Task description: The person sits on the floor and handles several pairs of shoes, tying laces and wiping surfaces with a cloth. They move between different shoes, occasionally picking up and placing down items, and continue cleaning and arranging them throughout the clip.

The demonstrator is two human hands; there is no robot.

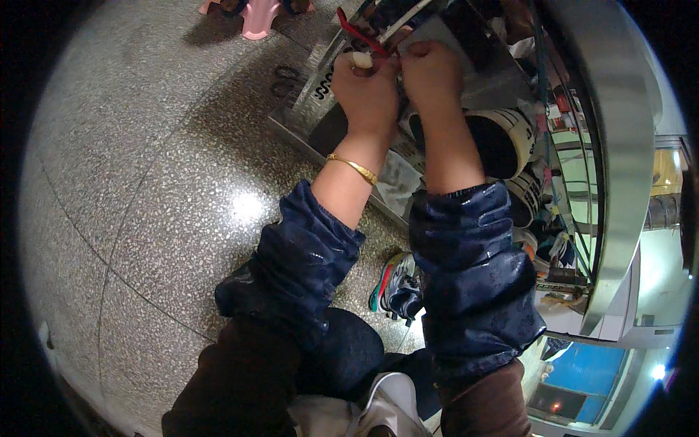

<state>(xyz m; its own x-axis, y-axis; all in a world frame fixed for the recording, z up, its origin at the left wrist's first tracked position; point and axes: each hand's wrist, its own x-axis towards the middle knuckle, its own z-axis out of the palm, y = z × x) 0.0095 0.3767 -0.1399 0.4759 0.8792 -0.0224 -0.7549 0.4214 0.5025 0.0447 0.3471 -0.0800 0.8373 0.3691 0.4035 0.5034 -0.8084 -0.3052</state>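
Close together at the top centre, both my hands are over a metal tray. My left hand, with a gold bracelet on its wrist, pinches a small off-white piece between thumb and fingers; what the piece is I cannot tell. My right hand has its fingers curled against the left fingertips, and what lies between them is hidden. A red strip runs up and left from the fingertips. Behind them a pale rod slants up to the right. Dark ring-like coils line the tray's side.
White round containers with black openings stand right of my right forearm. A multicoloured sneaker is on the speckled floor. Pink plastic stool legs show at the top. A curved metal edge runs down the right side, beside cluttered shelves.
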